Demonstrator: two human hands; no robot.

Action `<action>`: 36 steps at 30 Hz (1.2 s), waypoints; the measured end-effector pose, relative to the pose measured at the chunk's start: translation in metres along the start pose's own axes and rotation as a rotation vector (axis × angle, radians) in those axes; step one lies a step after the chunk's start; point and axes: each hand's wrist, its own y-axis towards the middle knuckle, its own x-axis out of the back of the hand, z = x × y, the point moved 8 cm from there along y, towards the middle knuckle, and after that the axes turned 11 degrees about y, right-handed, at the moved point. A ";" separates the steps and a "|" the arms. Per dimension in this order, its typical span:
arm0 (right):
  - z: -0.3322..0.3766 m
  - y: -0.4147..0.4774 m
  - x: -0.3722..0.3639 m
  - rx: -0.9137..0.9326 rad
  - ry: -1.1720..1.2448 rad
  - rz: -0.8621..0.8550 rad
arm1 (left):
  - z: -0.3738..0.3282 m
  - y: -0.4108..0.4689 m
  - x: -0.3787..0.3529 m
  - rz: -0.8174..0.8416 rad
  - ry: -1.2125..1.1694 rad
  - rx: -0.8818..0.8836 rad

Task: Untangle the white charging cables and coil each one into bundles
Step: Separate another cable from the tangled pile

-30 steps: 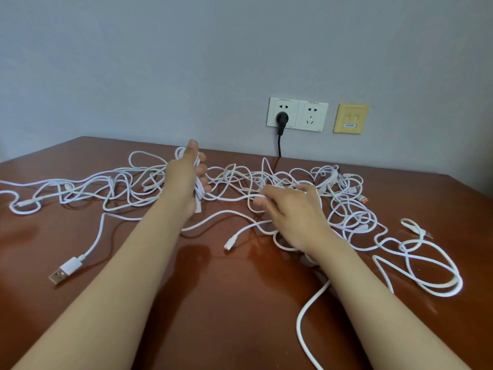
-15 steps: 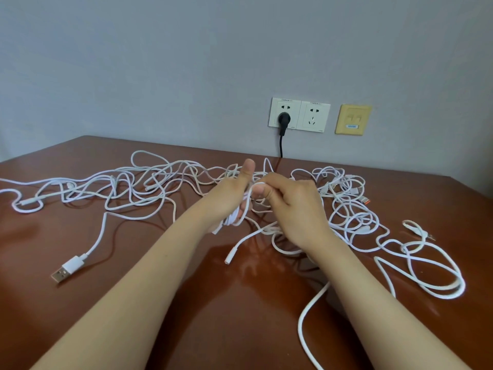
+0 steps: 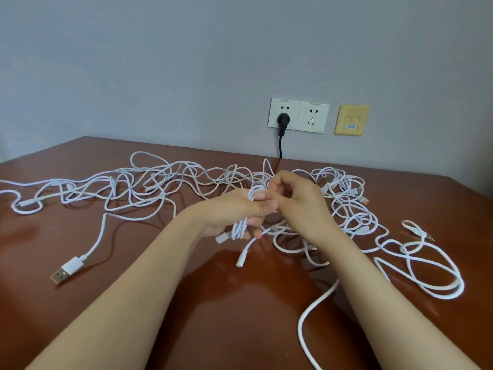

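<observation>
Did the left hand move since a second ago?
Yes. The left hand, holding coiled cable, moved right, from well left of the socket to nearly below it, meeting the right hand.

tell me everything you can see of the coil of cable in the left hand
The coil is several loops of smooth white round cable, rubbery-looking, gathered into a narrow upright hank. The left hand grips it round the middle, loops showing above and below the hand. A white connector end sticks out at its lower left. Curled fingers of the right hand sit at its top; whether they pinch a strand is unclear.
</observation>
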 end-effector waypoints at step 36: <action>0.037 -0.011 0.009 0.208 -0.224 -0.212 | 0.002 -0.004 0.058 -0.642 -0.402 -0.063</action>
